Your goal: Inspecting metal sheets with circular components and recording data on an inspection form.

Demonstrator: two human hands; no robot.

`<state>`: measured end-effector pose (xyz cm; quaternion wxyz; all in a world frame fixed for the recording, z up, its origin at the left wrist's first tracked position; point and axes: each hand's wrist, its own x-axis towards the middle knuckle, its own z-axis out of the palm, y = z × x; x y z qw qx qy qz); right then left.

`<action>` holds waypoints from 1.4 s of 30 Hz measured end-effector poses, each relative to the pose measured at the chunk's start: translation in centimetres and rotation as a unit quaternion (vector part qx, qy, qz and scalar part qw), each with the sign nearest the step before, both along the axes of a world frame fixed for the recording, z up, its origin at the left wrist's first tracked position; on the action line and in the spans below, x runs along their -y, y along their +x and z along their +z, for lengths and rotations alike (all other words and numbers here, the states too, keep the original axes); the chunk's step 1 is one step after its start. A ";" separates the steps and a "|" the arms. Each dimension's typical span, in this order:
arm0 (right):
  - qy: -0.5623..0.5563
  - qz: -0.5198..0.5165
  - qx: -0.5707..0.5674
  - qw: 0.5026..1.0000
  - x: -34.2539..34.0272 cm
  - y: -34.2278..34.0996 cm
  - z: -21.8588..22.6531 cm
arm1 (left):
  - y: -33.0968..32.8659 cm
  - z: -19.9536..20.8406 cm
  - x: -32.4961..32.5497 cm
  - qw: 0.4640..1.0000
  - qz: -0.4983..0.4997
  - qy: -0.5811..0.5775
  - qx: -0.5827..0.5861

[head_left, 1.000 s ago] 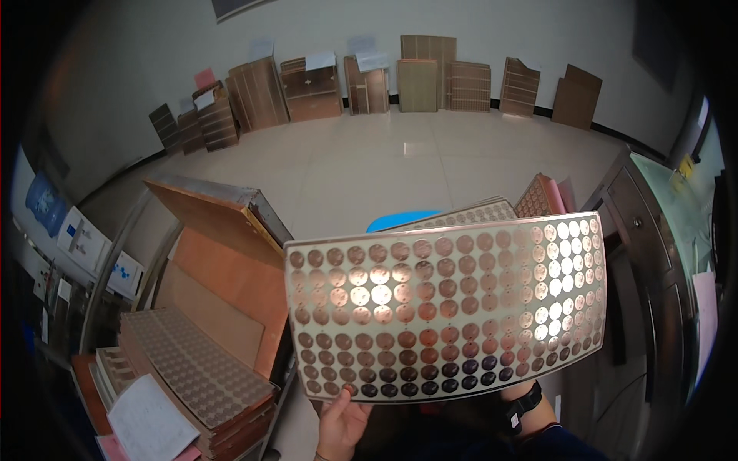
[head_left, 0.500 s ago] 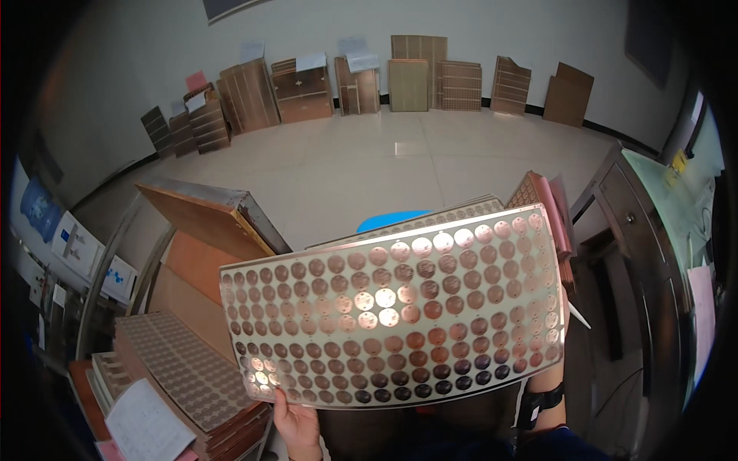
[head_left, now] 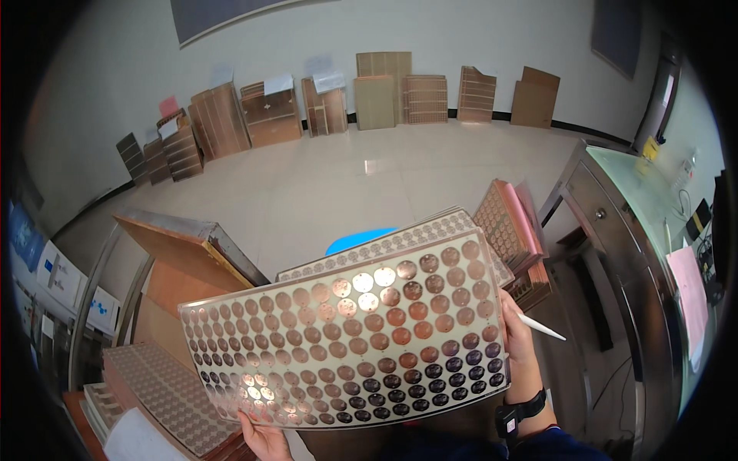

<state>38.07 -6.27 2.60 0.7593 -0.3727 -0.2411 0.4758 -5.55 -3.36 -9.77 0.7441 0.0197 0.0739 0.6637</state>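
Note:
A large pale circuit-board panel (head_left: pixel 338 334), covered with rows of round copper discs, is held up tilted in front of me. My left hand (head_left: pixel 264 439) grips its lower left edge, thumb on the face and the other fingers hidden behind. At the right edge my right hand (head_left: pixel 519 338) is closed on the panel, its fingertips partly hidden. A white pen-like stick (head_left: pixel 543 327) juts out to the right from that same hand. Just behind the panel's upper edge is a stack of similar panels (head_left: pixel 384 244), mostly covered by it.
Lower left is another panel stack (head_left: pixel 157 388) with a white paper sheet (head_left: pixel 142 438). A wooden board (head_left: pixel 177 246) leans beyond it. To the right are upright panels (head_left: pixel 500 219) and a glass-topped desk (head_left: pixel 638 184). A blue object (head_left: pixel 357 239) shows behind; more panels (head_left: pixel 269 115) line the wall.
The panel has shifted left and down in view and tilts more, its right side higher. My right hand and the white stick now show more fully. The whole view has shifted.

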 end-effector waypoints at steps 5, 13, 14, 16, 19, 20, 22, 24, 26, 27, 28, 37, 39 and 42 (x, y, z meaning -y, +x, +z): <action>0.007 0.025 0.008 1.000 0.1 0.1 -0.1 | -1.0 -1.6 0.0 0.996 -0.017 0.000 0.087; 0.002 0.028 0.006 1.000 0.0 -0.2 0.0 | 0.0 -0.4 -0.1 1.000 0.005 -0.013 0.012; 0.002 0.027 0.006 1.000 0.0 -0.1 -0.1 | 0.1 -0.3 -0.1 1.000 0.005 -0.009 0.019; -0.003 0.028 0.011 1.000 0.0 -0.1 -0.2 | 0.4 0.2 0.1 1.000 0.003 -0.004 0.027; 0.003 0.031 0.019 0.999 0.1 0.3 -0.7 | 0.9 0.8 0.1 0.997 0.033 -0.059 -0.036; 0.003 0.029 0.019 0.999 0.1 0.2 -0.5 | 1.0 0.8 0.1 0.997 0.032 -0.064 -0.022; 0.002 0.026 0.013 1.000 0.0 -0.1 -0.2 | 1.3 1.3 0.1 0.997 0.032 -0.068 -0.009; 0.000 0.024 0.020 1.000 -0.1 -0.1 -0.2 | 1.6 1.8 0.2 0.991 0.064 -0.105 -0.056; -0.003 0.022 0.027 0.999 -0.1 -0.2 -0.2 | 1.6 1.8 0.2 0.990 0.066 -0.108 -0.063; -0.006 0.017 0.027 0.999 0.0 -0.2 -0.3 | 1.7 1.9 0.2 0.989 0.067 -0.111 -0.070; -0.008 0.013 0.027 1.000 0.0 -0.2 -0.3 | 1.8 2.0 0.2 0.989 0.067 -0.111 -0.069; -0.016 0.015 0.023 1.000 0.3 -0.2 -0.7 | 2.0 2.4 0.3 0.992 0.040 -0.089 -0.075; -0.022 0.011 0.043 0.999 0.1 0.4 -1.4 | 2.7 3.1 0.4 0.982 0.074 -0.119 -0.126; -0.031 0.006 0.070 0.997 -0.2 0.8 -1.6 | 1.6 1.9 0.0 0.997 0.015 -0.061 0.038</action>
